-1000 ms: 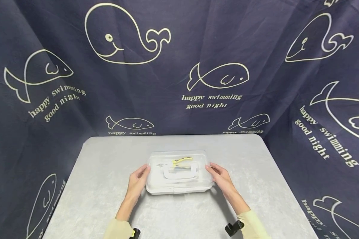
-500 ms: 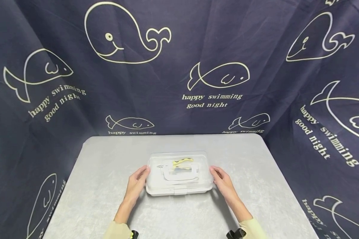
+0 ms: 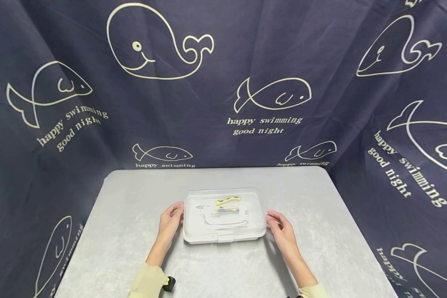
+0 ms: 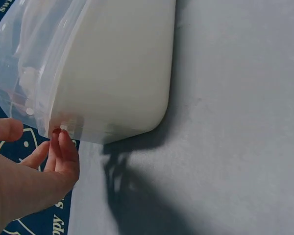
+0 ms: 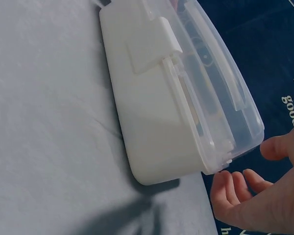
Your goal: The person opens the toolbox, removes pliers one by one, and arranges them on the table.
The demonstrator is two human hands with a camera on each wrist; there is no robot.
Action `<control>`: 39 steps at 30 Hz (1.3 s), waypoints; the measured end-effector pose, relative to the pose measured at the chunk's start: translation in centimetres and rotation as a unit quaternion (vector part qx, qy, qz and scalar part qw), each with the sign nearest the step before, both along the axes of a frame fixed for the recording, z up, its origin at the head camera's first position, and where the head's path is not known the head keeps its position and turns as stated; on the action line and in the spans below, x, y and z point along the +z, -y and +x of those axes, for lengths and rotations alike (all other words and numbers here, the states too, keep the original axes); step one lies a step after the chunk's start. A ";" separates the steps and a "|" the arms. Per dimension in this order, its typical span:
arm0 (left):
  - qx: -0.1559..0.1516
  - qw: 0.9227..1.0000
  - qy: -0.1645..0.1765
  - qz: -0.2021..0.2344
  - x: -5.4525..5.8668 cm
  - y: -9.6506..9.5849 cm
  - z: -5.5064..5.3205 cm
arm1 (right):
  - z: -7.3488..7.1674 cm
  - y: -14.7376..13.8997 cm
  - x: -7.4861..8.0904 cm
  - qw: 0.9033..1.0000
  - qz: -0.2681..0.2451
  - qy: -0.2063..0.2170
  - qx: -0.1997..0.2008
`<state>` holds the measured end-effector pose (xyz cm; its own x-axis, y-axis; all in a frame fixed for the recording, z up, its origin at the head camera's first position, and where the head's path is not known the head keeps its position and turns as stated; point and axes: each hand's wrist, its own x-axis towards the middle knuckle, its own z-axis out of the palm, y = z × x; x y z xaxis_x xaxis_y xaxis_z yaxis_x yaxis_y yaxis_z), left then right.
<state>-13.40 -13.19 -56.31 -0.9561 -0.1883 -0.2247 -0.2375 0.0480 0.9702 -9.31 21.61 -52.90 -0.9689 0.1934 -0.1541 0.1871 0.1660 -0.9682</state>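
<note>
A white storage box (image 3: pixel 193 228) with a clear lid (image 3: pixel 197 219) stands at the middle of the table. Its handle (image 3: pixel 225 222) lies flat on the lid, and the front latch (image 5: pixel 154 46) is down over the rim. Through the lid I see pliers (image 3: pixel 229 200) with yellow and black handles. At the left end, my left hand (image 3: pixel 169 221) has its fingertips right at the box rim, the thumb apart from the lid. My right hand (image 3: pixel 284 234) is beside the right end, fingers loosely bent near the rim, thumb just off the lid. Neither hand grips the box.
The grey table (image 3: pixel 134 194) extends around the box on all sides. Dark blue curtains (image 3: pixel 208 107) with whale and fish drawings hang behind and at both sides of it. A black wrist device (image 3: pixel 169 284) is at the left sleeve.
My right hand has moved outward and slightly nearer me, its fingers coming off the lid's edge. The left hand has drawn slightly back from the lid. The box stays in nearly the same spot.
</note>
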 end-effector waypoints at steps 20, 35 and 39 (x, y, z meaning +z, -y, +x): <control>-0.033 0.999 -0.006 0.016 -0.6 0.1 -1.4 | 4.0 3.1 -2.0 0.989 -0.089 0.072 -0.097; -0.013 1.000 -0.015 -0.003 -0.8 -0.3 -1.6 | 5.0 6.2 -2.3 0.984 -0.107 0.122 -0.068; -0.011 1.000 -0.019 -0.012 -1.0 -0.4 -1.6 | 5.1 7.1 -2.7 0.984 -0.110 0.132 -0.047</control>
<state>-14.97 -12.77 -57.27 -0.9676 -0.1730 -0.1838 -0.1992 0.0762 0.9770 -4.25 14.55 -55.58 -0.8690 0.2135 -0.4465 0.4416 -0.0725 -0.8943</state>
